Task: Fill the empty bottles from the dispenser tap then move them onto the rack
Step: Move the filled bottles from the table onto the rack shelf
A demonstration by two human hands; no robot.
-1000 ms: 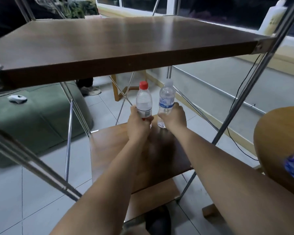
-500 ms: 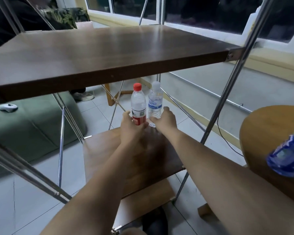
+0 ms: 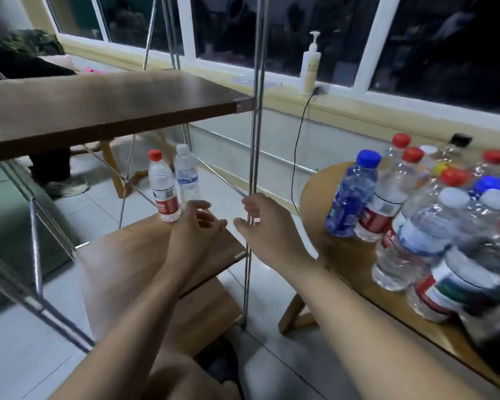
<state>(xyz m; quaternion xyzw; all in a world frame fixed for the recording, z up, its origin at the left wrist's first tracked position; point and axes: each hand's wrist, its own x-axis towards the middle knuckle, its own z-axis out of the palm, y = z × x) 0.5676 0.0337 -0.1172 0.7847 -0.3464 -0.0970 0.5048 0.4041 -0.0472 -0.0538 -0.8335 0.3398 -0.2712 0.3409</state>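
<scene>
Two clear bottles stand upright at the far edge of the rack's middle wooden shelf point(image 3: 122, 255): a red-capped bottle point(image 3: 163, 192) with a red label, and a white-capped bottle point(image 3: 186, 174) with a blue label just behind it on the right. My left hand point(image 3: 195, 232) hovers just right of the red-capped bottle, fingers loosely curled, holding nothing. My right hand point(image 3: 260, 223) is level with the rack's steel front post point(image 3: 254, 145), fingers relaxed and empty. Several more bottles point(image 3: 410, 215) with red, blue and white caps crowd the round wooden table point(image 3: 315, 197) on the right.
The rack's upper shelf point(image 3: 98, 111) overhangs the bottles. Diagonal steel braces cross behind and at the left. A pump bottle point(image 3: 311, 67) stands on the window sill, with a black cable hanging from it. A green seat point(image 3: 3, 226) and a person's shoe point(image 3: 67, 187) lie left.
Both hands have let go of the two bottles and pulled back toward me. The view has swung right, bringing the round table with its bottles into sight.
</scene>
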